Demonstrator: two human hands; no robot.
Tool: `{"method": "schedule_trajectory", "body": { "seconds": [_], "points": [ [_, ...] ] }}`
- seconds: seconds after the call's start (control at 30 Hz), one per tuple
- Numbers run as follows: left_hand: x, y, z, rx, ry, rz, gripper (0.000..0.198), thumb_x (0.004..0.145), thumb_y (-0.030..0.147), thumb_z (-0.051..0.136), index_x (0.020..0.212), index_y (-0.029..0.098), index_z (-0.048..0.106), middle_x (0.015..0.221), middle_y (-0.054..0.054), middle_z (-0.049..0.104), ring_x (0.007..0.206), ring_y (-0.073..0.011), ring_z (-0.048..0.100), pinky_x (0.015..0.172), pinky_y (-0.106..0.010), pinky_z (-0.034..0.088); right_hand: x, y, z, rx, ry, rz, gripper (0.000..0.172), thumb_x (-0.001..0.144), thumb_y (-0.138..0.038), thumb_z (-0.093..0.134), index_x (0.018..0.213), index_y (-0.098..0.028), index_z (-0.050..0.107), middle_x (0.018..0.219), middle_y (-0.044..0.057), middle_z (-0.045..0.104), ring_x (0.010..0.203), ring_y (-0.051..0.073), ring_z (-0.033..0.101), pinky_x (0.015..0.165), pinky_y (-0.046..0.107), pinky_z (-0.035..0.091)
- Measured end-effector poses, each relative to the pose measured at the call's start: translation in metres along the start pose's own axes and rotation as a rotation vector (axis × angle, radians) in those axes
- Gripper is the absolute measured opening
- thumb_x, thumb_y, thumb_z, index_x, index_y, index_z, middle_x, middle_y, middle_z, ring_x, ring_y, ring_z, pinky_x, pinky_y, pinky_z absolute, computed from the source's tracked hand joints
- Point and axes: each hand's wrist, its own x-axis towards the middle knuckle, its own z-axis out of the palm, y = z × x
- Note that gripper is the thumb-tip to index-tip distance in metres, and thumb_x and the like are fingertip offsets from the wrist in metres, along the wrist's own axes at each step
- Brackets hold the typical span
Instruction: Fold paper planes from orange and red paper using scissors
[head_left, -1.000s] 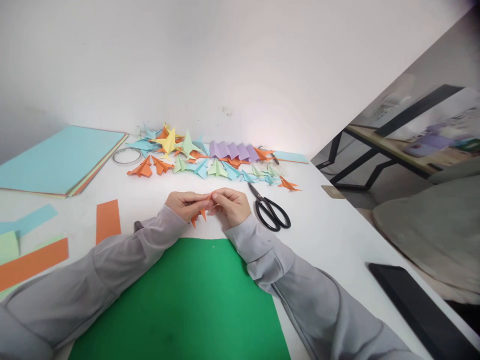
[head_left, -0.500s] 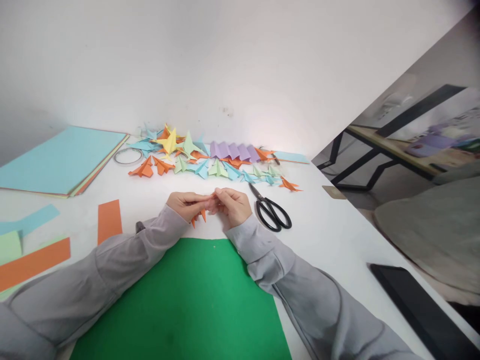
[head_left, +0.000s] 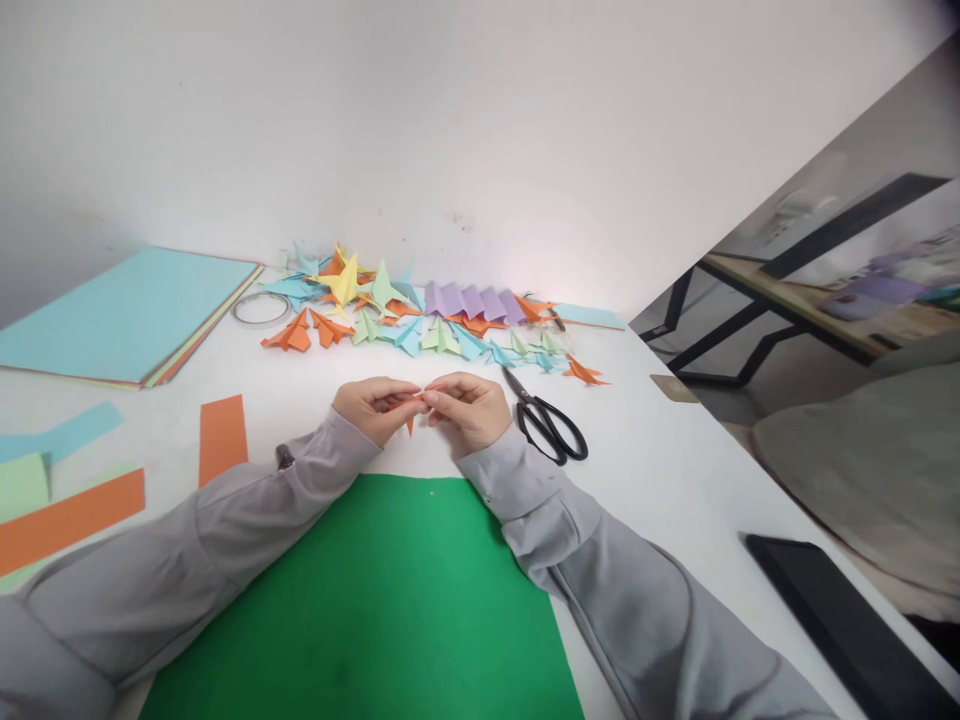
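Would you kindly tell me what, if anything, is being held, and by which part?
Left hand and right hand pinch a folded orange paper by its upper part, mostly hidden.

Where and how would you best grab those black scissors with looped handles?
Probably by the looped handles, reaching from the person's near right side: the loops face that way, while the pointed blades aim away toward the folded coloured papers.

The left hand point(head_left: 379, 408) opened a gap between thumb and forefinger; the folded orange paper point(head_left: 410, 427) showed one hanging tip, down from two.
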Motion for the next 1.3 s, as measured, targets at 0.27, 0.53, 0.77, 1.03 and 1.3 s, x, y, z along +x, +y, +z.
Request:
{"method": "schedule_trajectory", "body": {
  "seconds": [0.27,0.53,0.77,1.03,1.3],
  "points": [
    [0.006,0.004,-0.008,0.036,-0.127,0.175,0.009,0.070,0.021,0.069,0.075,0.014,0.073,0.063,-0.004,0.065,0.047,-0.0091,0.057,0.042,-0.020,0.044,-0.003,-0.003,0.001,-0.018,0.003,-0.021,0.029,0.041,-0.030,0.087,0.061,-0.019,0.069,0.050,-0.002,0.066,0.041,0.010,0.057,0.039,0.021,0.047],
    [0.007,0.011,-0.007,0.092,-0.070,0.259,0.003,0.066,0.019,0.072,0.067,0.015,0.072,0.056,-0.002,0.062,0.046,-0.0082,0.053,0.041,-0.019,0.040,-0.003,-0.006,0.004,-0.064,0.021,-0.024,0.029,0.036,-0.030,0.087,0.057,-0.019,0.070,0.050,-0.002,0.065,0.040,0.009,0.055,0.041,0.023,0.049],
    [0.006,0.003,-0.009,0.060,-0.076,0.255,0.005,0.068,0.019,0.072,0.073,0.017,0.073,0.061,-0.001,0.064,0.048,-0.0082,0.056,0.043,-0.019,0.042,-0.003,-0.005,0.003,-0.069,0.039,-0.004,0.031,0.034,-0.032,0.087,0.055,-0.019,0.070,0.050,-0.001,0.065,0.041,0.010,0.055,0.043,0.024,0.049],
    [0.003,0.016,-0.006,0.079,-0.054,0.168,0.001,0.066,0.017,0.071,0.066,0.018,0.071,0.058,0.000,0.062,0.048,-0.0080,0.054,0.043,-0.020,0.041,-0.002,-0.004,0.002,-0.115,0.032,-0.030,0.031,0.036,-0.036,0.087,0.055,-0.019,0.070,0.050,-0.001,0.064,0.045,0.011,0.056,0.047,0.026,0.048],
    [0.004,0.014,-0.007,0.077,-0.061,0.214,0.002,0.066,0.015,0.070,0.066,0.017,0.071,0.057,0.000,0.061,0.047,-0.0080,0.053,0.043,-0.021,0.039,-0.002,-0.005,0.002,-0.117,0.006,-0.034,0.029,0.039,-0.037,0.086,0.055,-0.019,0.070,0.050,-0.001,0.063,0.047,0.010,0.055,0.050,0.025,0.047]
  ]
}}
